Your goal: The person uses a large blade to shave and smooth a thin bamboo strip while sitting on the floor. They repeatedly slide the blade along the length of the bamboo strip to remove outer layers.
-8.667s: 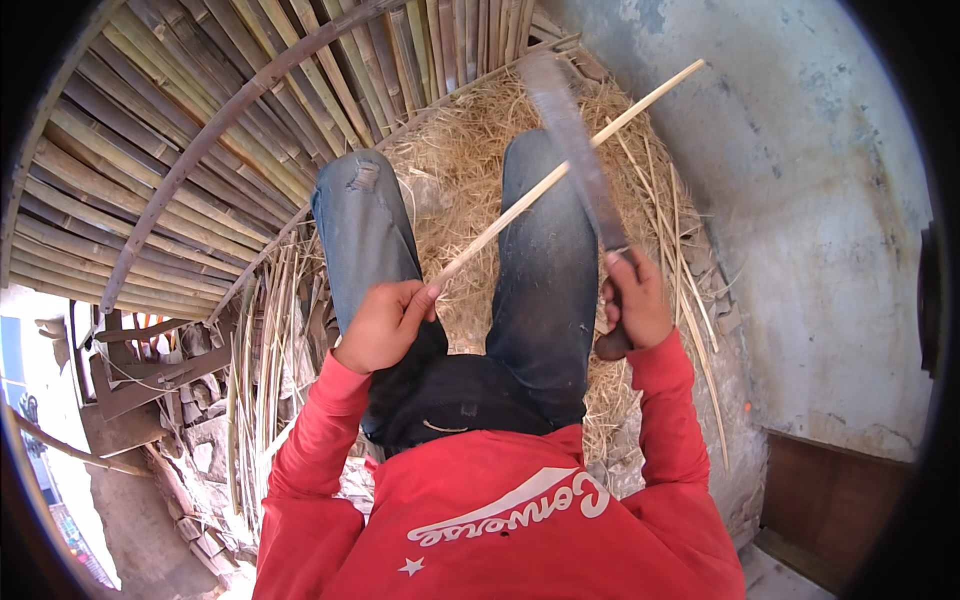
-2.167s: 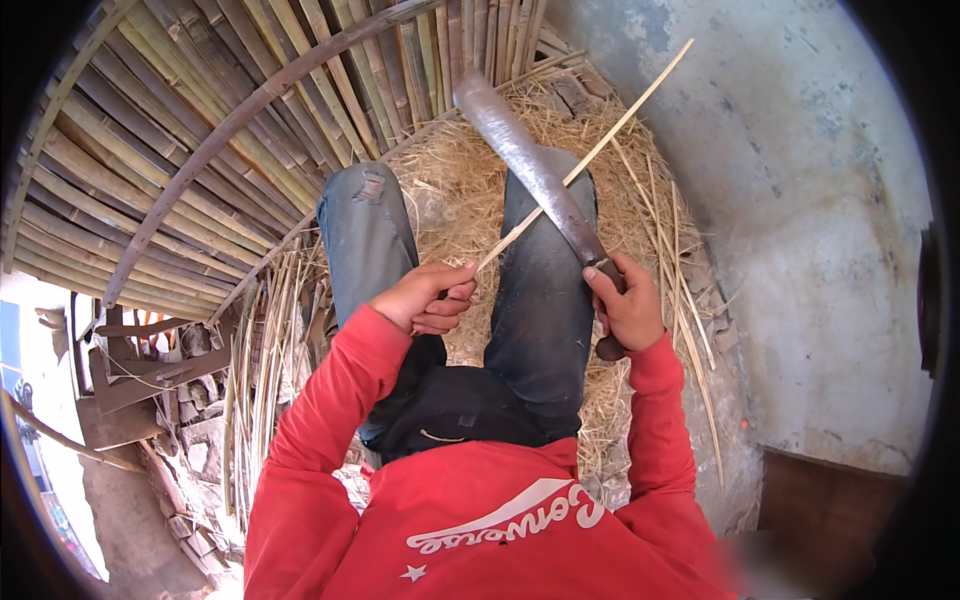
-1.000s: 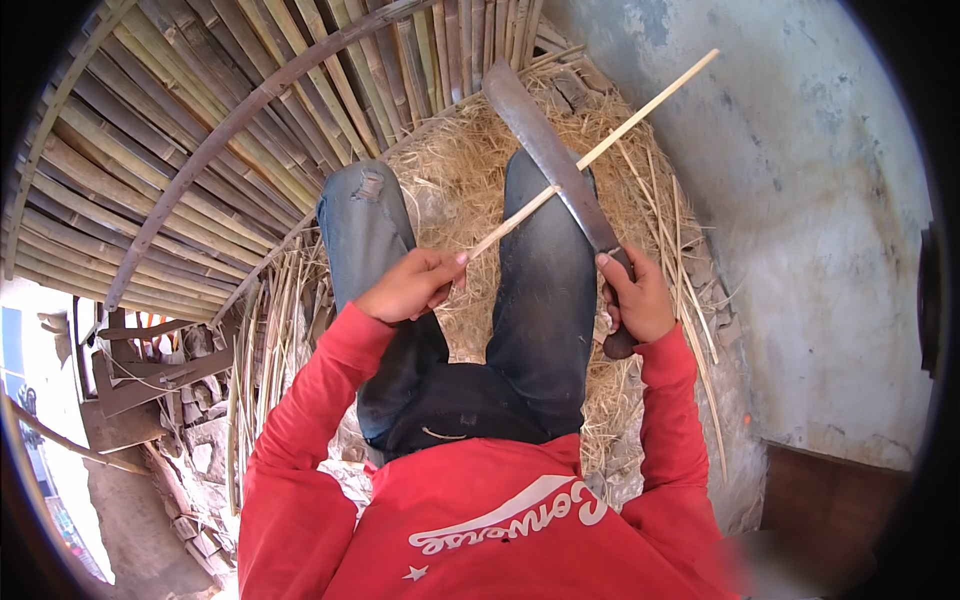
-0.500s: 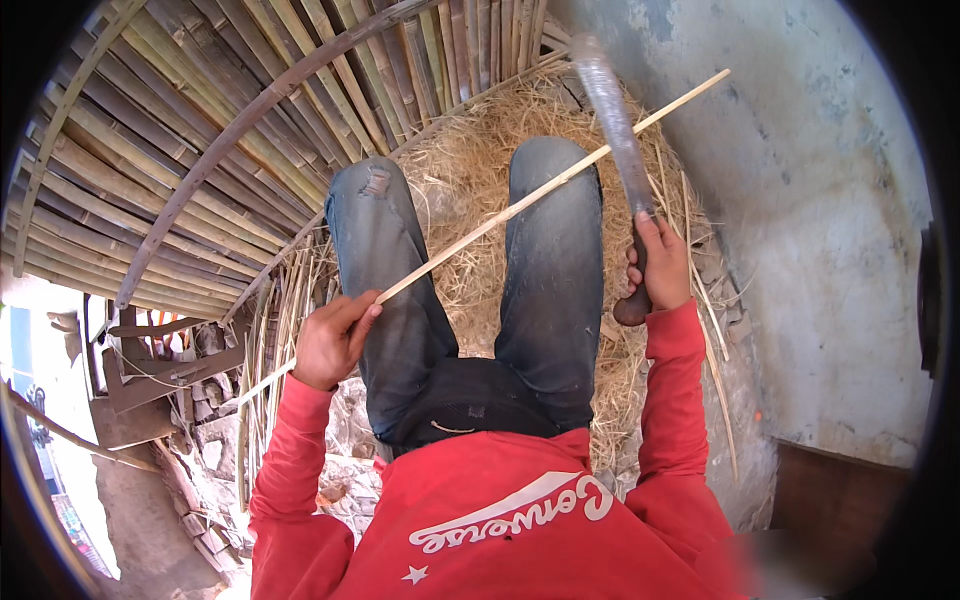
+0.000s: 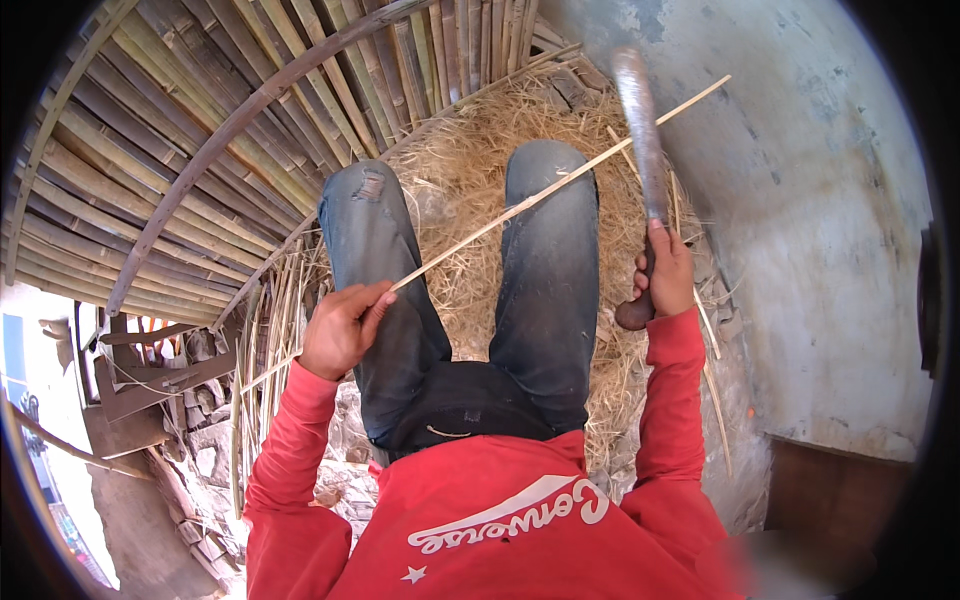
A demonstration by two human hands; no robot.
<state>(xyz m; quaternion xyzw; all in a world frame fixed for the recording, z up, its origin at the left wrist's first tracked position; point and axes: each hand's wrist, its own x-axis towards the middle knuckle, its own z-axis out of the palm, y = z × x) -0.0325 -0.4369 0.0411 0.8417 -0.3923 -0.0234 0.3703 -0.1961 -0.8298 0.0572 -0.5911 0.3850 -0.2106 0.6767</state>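
Note:
A long, pale bamboo strip slants across my thighs, its far end up at the right. My left hand is closed around its lower part above my left thigh, and a short length shows behind the wrist. Upright in my right hand is a machete, its dark, knobbed handle wrapped by my fingers. The blade points away from me and crosses over the strip to the right of my right knee. Whether blade and strip touch, I cannot tell.
Fine shavings cover the ground between and beyond my legs. A bamboo-slat panel with curved crosspieces rises at the left. A grey wall stands close on the right. More thin strips lie beside my left arm, near stones and wooden pieces.
The machete blade has shifted a little to the right across the strip. My left hand has moved slightly right, and the strip's angle is nearly the same.

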